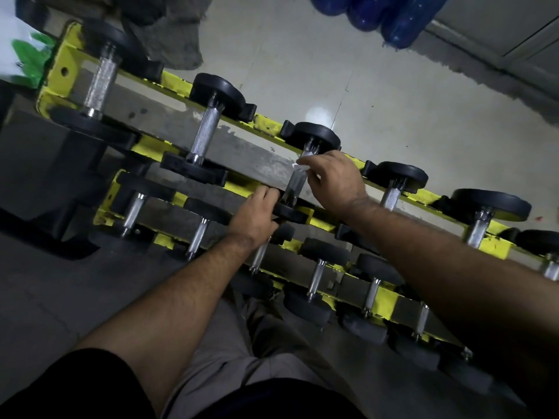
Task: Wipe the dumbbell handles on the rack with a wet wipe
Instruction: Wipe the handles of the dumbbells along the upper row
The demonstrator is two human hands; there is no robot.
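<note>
Third dumbbell from the left end of the yellow steel rack's upper tier: its knurled chrome handle spans the gap between the back and front rails, its black round far plate seated on the back rail and its near plate on the front rail. A thin white wet wipe lies against the upper part of that handle, pinched under the fingertips of the right hand, whose fingers are curled down over it. The left hand grips the edge of the near plate, fingers curled round it, apparently steadying the dumbbell. Judgement: dumbbell is heavy and rigid, will not shift on the rails under wiping pressure; the knurling is rough and likely to snag or shred the soft, limp, damp wipe, so wrap it round the bar and stroke lengthwise, holding at the plate, not the bar. Neighbours on the same tier: two larger dumbbells with knurled handles toward the left end, two more toward the right end. A lower tier of smaller black-ended dumbbells sits nearer the person. Pale tiled floor beyond the back rail; blue bottles at top, blurred.
</note>
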